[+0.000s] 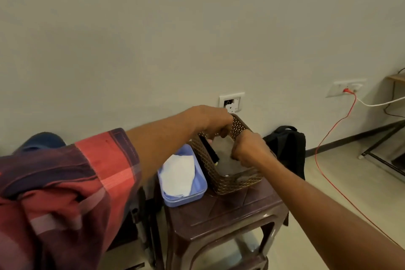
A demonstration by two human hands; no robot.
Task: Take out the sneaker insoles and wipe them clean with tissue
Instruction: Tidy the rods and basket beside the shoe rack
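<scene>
A brown perforated basket point(232, 184) stands on a dark brown plastic stool point(219, 215). Inside it lie a pale grey item point(225, 151), too blurred to tell whether it is a sneaker or an insole, and a black piece point(211, 151) against the left wall. My left hand point(210, 120) reaches over the basket's far rim with its fingers curled down onto it. Closed in a fist over the basket's right side, my right hand point(249, 149) grips the grey item's edge. A white tissue point(177, 173) lies in a light blue tray point(186, 200) just left of the basket.
A black backpack point(289, 147) leans on the wall behind the stool. A red cable point(328, 138) runs from a wall socket down across the floor at right. A wall socket point(231, 102) sits just behind the basket. A table frame stands at far right.
</scene>
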